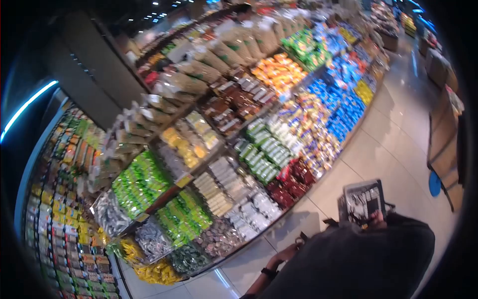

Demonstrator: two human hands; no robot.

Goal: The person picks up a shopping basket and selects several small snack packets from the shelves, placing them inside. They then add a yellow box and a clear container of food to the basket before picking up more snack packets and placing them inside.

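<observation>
My right hand [378,221] is at the lower right, with its fingers against the near edge of a boxy, clear-looking pack [363,199] with dark and white parts. What the pack contains is too blurred to tell. My left hand [288,252], with a black band [270,272] at the wrist, is lower and further left, in front of the dark clothing. Its fingers look curled at a small dark object [300,239], which I cannot make out. Part of each hand is hidden or blurred.
A long, tiered display of wrapped goods curves across the middle, including green packs [142,177], blue packs [343,117] and dark red packs [291,183]. Brown sacks [229,52] stand along its top. A pale tiled floor [371,149] and a brown panel [443,144] lie to the right.
</observation>
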